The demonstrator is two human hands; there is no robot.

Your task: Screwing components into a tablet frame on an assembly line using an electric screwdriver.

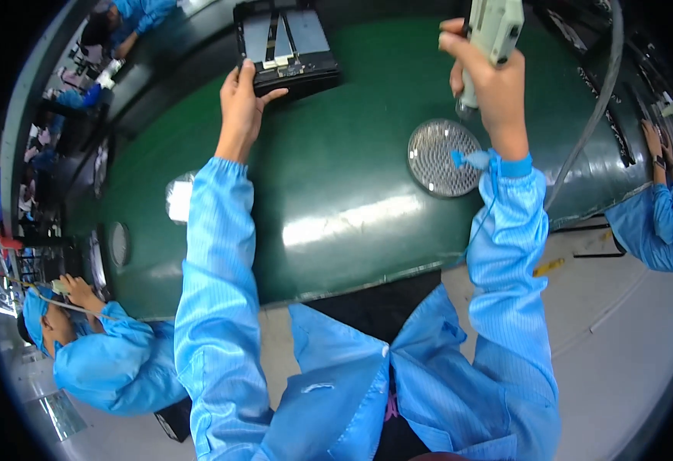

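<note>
My left hand (241, 106) grips the near left corner of a flat black electronic device (298, 71), its fingers at the side edge and its thumb stretched along the near edge. Grey panels, dark strips and a narrow circuit board show on the device's upper face. Closed round a pale pistol-shaped tool (497, 29), my right hand (497, 84) holds it above the table, with its narrow end pointing down. Just below that end lies a round, clear-looking dish (442, 173) with a studded surface. A blue wrist strap (514, 165) with a small connector circles my right wrist.
The green tabletop (336, 169) curves across the view. A white item (179, 201) lies beside my left sleeve. A grey cable (593, 123) hangs at the right. Co-workers in blue sit at the left (114, 361) and right (655, 215); another person (140, 15) is at far left.
</note>
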